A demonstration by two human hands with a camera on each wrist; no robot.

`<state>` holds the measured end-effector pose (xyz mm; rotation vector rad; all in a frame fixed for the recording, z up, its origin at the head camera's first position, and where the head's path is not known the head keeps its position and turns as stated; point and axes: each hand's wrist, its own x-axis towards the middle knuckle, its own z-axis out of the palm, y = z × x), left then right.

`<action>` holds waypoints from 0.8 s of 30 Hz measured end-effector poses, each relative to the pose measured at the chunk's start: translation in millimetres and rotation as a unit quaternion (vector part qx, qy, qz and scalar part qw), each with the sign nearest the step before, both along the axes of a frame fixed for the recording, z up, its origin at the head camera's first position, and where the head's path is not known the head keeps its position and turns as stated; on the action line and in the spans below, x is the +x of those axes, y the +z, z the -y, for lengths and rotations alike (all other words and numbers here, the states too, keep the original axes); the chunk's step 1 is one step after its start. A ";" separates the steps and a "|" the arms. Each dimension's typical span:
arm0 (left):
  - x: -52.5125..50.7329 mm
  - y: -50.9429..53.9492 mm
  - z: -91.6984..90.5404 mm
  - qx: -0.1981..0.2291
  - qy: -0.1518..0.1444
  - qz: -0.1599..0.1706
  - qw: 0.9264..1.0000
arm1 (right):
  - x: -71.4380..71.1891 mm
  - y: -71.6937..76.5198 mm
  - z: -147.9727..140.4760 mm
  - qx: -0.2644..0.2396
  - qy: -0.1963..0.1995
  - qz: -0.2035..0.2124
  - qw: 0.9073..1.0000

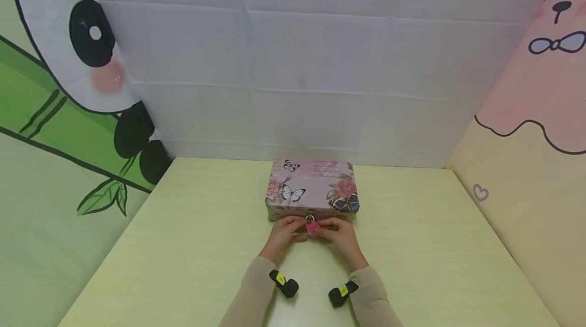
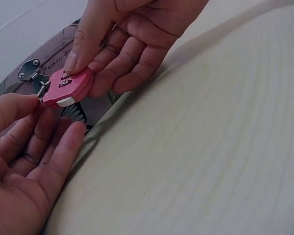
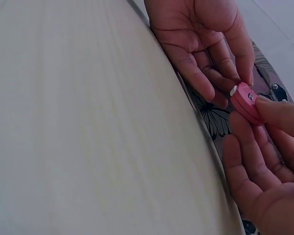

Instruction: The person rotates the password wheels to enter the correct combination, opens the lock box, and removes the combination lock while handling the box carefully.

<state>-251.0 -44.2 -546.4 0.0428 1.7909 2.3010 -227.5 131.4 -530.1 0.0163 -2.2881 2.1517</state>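
A pink combination padlock with number dials and a white button hangs by its metal shackle at the front clasp of a flowered tin box. The box's lid is down, with butterflies and roses printed on it. My right hand pinches the padlock's body, its thumb lying by the dials. From the other side, my left hand pinches the padlock at the shackle end; its other fingers curve loosely below. Fingers partly cover the shackle, so whether it is latched cannot be seen.
The box stands on a pale yellow wood-grain table, close to the white back wall. Printed cartoon sheets hang at left and right. Black strap-on cameras sit on both wrists over beige sleeves.
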 end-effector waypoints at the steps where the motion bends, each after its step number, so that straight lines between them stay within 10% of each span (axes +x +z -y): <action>1: -0.3 -0.3 0.2 0.002 0.001 0.003 1.000 | 0.3 0.1 0.1 -0.002 0.004 0.003 1.000; 15: 1.9 0.2 3.7 0.009 -0.006 -0.014 1.000 | 4.2 3.7 3.6 -0.033 0.046 0.010 0.998; 24: 3.4 2.0 3.9 0.003 0.000 -0.024 1.000 | 0.0 15.5 6.1 0.023 0.004 0.027 0.999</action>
